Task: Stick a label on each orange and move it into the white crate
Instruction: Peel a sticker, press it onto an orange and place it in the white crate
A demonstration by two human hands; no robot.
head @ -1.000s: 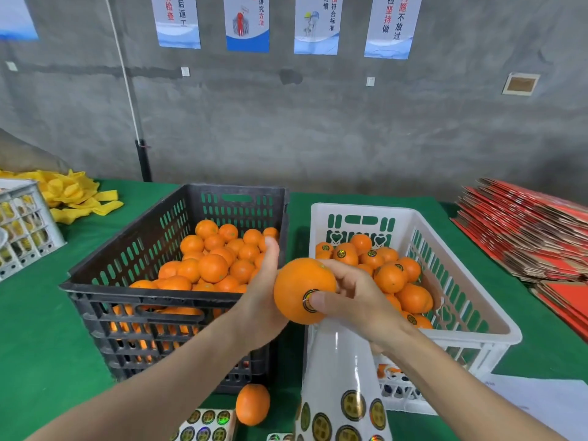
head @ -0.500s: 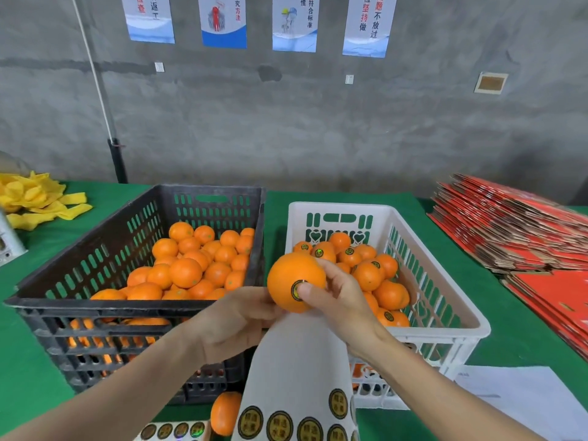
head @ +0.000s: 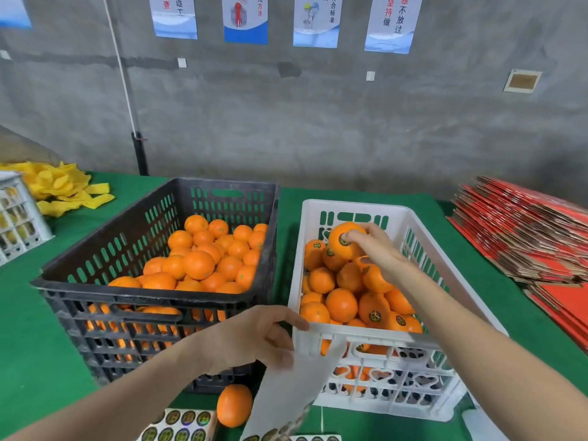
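Observation:
My right hand (head: 377, 249) grips a labelled orange (head: 343, 240) over the far end of the white crate (head: 410, 224), just above the labelled oranges (head: 342, 303) piled inside. My left hand (head: 254, 337) holds a white strip of label backing (head: 292, 389) near the crate's front left corner. The black crate (head: 152, 214) on the left holds several unlabelled oranges (head: 199, 264).
One loose orange (head: 234, 405) lies on the green table in front of the black crate, beside a sheet of round labels (head: 178, 424). Flat red cartons (head: 525, 230) are stacked at the right. Yellow foam nets (head: 60, 189) and another white crate (head: 16, 218) sit at the left.
My right hand has carried the labelled orange away from my left hand, forward and into the white crate. My left hand let go of the orange and dropped to the label strip.

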